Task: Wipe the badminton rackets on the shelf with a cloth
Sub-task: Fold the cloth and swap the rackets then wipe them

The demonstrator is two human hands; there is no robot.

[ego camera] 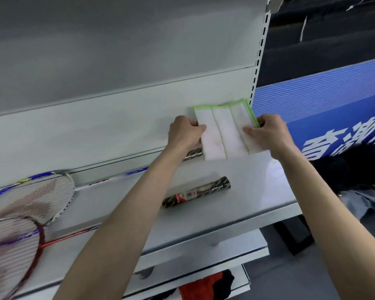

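Note:
A white cloth with green edging and green stitch lines (224, 131) is held spread above the back right of the white shelf (258, 187). My left hand (185, 132) pinches its left edge, my right hand (266, 132) pinches its right edge. Two badminton rackets lie on the shelf. The blue and white racket (52, 180) lies along the back, its dark patterned grip (193, 154) partly hidden under my left hand and the cloth. The red racket (39, 245) lies nearer the front; its dark grip (196, 192) shows beyond my left forearm, which covers part of its shaft.
A slotted upright (260, 48) borders the white back panel on the right. Beyond it hangs a blue banner with white characters (333, 118). Lower shelves (204, 252) sit below, with red and black fabric (206, 286) on the lowest.

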